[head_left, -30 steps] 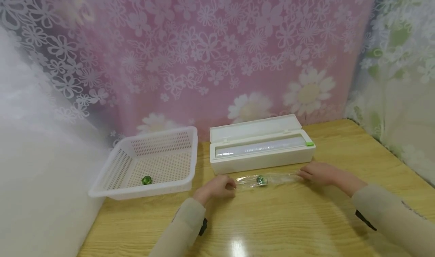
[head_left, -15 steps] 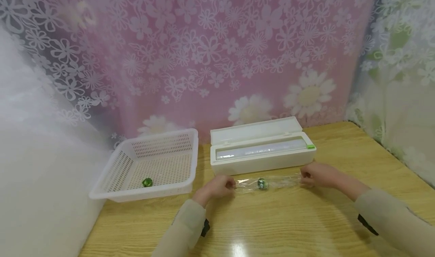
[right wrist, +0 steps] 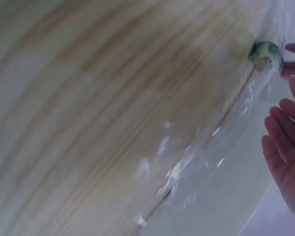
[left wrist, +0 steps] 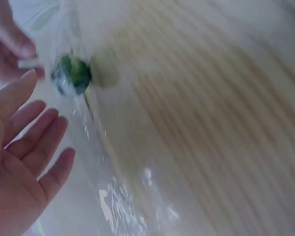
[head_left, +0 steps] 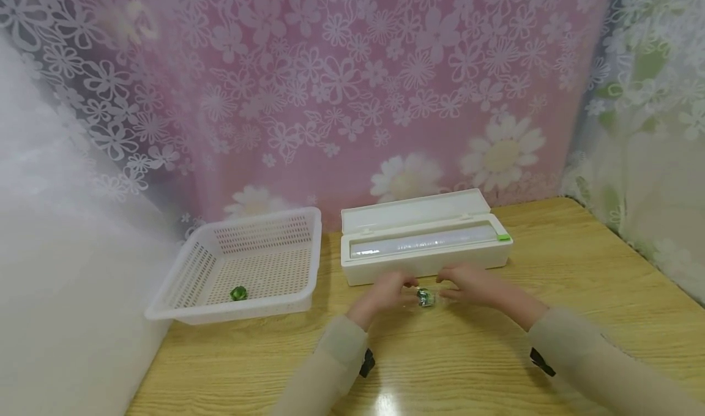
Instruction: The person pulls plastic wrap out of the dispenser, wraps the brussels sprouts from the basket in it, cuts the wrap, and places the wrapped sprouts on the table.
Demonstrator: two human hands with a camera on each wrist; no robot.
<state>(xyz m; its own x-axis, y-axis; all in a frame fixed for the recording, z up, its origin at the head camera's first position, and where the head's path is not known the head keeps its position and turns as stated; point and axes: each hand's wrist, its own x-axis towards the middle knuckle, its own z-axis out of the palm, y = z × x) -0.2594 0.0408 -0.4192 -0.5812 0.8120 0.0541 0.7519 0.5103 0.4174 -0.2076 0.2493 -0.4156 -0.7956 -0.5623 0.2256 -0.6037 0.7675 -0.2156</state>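
A small round green vegetable lies on the table wrapped in clear plastic film. My left hand is close on its left, and my right hand stands close on its right. In the left wrist view the left fingers are loosely spread, with the wrapped green vegetable just past their tips. The right wrist view has the right fingers gently bent around nothing. Crinkled film runs out from the vegetable along the table.
Behind the hands is a white film box, lid raised, a film roll inside and a green slider at its right end. A white perforated basket on the left holds another small green vegetable. A flowered curtain hangs behind the table.
Both hands have let go of the film's two ends and moved inward, to either side of the wrapped vegetable. Basket and box have stayed put.
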